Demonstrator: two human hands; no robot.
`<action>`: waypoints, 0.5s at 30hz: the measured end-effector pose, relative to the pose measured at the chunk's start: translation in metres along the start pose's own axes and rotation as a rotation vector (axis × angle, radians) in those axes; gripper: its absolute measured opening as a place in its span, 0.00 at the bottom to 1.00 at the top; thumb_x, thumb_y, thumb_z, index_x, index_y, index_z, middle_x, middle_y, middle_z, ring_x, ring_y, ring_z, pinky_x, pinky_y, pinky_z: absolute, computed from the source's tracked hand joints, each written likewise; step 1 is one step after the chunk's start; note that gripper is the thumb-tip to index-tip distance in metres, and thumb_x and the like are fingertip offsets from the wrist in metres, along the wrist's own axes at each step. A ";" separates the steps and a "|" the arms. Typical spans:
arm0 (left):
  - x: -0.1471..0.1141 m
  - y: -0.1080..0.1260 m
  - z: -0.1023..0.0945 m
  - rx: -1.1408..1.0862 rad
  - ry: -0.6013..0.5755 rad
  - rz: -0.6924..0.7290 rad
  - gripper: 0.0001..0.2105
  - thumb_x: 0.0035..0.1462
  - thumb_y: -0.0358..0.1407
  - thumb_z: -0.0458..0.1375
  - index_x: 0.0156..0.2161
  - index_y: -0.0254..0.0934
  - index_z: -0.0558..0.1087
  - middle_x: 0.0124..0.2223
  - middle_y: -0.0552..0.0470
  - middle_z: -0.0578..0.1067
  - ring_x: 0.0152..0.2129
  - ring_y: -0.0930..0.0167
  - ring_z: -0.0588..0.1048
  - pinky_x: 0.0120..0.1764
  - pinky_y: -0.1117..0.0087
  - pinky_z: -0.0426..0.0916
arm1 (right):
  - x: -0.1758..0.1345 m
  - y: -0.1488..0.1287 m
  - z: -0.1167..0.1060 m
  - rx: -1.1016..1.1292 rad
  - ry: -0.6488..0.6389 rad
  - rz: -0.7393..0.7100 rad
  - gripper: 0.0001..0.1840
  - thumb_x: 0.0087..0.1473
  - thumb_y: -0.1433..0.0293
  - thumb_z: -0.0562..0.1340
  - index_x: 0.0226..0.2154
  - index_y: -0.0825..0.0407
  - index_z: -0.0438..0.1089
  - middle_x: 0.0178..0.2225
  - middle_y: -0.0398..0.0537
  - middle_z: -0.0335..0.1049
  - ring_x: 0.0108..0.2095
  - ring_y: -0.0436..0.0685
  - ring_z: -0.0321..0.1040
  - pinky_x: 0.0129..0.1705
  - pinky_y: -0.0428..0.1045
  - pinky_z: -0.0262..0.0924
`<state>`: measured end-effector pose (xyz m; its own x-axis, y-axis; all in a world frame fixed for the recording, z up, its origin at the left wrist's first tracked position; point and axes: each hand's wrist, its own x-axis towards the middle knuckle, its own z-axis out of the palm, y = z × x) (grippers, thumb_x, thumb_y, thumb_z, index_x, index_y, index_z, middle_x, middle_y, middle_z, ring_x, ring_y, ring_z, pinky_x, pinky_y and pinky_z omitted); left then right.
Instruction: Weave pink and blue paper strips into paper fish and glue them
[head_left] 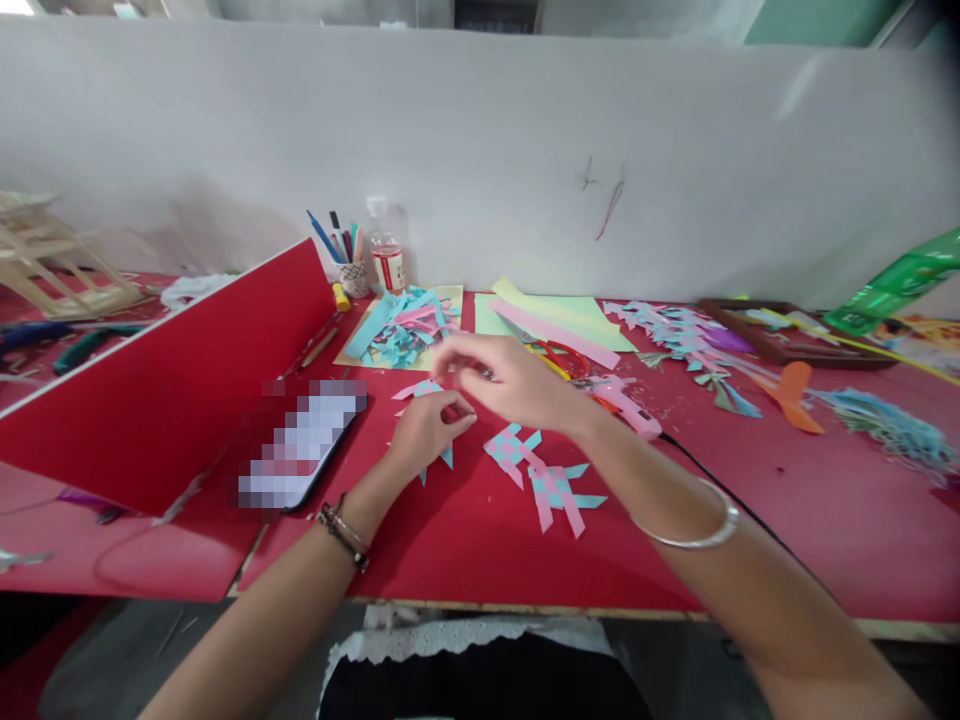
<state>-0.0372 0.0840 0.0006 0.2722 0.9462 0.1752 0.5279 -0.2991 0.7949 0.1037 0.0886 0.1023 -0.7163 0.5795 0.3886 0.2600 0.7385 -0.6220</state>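
Note:
My left hand [429, 432] is closed in a pinch, thumb against index finger, over a pink and blue woven paper piece [425, 470] that it partly covers. Whatever sits in the pinch is too small to make out. Just above and to the right, my right hand [506, 378] is raised with curled fingers, its fingertips bent toward the left hand. What they hold, if anything, is hidden. Below it, two woven pink and blue paper fish shapes [553, 485] lie joined on the red table [465, 570].
A phone [307, 450] and a standing red board [187, 370] are at left. Paper strips [405, 325], a pen cup [352, 277] and a bottle [388, 255] stand behind. Scissors [562, 358], a pink glue gun [626, 405] with its black cord and a paper-fish string [679, 335] lie right.

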 end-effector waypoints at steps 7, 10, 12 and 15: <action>0.001 0.006 0.001 0.112 -0.069 0.075 0.06 0.49 0.36 0.56 0.28 0.36 0.72 0.27 0.53 0.74 0.22 0.75 0.68 0.27 0.75 0.61 | -0.093 0.061 -0.005 -0.127 -0.029 0.279 0.12 0.47 0.79 0.49 0.29 0.53 0.65 0.29 0.45 0.67 0.29 0.49 0.62 0.31 0.45 0.56; -0.001 0.005 0.002 0.102 -0.127 0.084 0.06 0.49 0.36 0.56 0.28 0.36 0.72 0.28 0.53 0.75 0.25 0.74 0.70 0.29 0.74 0.62 | -0.107 0.076 0.011 -0.148 -0.034 0.230 0.13 0.48 0.80 0.49 0.32 0.53 0.66 0.32 0.48 0.66 0.31 0.50 0.62 0.33 0.47 0.57; -0.001 0.005 0.003 0.101 -0.161 0.099 0.05 0.49 0.36 0.56 0.29 0.36 0.72 0.30 0.53 0.75 0.27 0.73 0.71 0.31 0.73 0.62 | -0.109 0.079 0.016 -0.174 -0.049 0.188 0.13 0.49 0.79 0.50 0.34 0.53 0.66 0.33 0.49 0.65 0.33 0.51 0.62 0.35 0.47 0.58; -0.002 0.005 0.003 0.096 -0.196 0.105 0.05 0.49 0.36 0.56 0.29 0.36 0.73 0.30 0.52 0.76 0.28 0.73 0.71 0.33 0.73 0.63 | -0.110 0.080 0.017 -0.195 -0.075 0.151 0.14 0.50 0.79 0.50 0.36 0.53 0.66 0.35 0.50 0.64 0.36 0.52 0.62 0.38 0.48 0.58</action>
<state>-0.0327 0.0798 0.0020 0.4758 0.8699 0.1302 0.5598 -0.4136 0.7180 0.1921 0.0781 -0.0014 -0.7041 0.6666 0.2448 0.4827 0.7021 -0.5235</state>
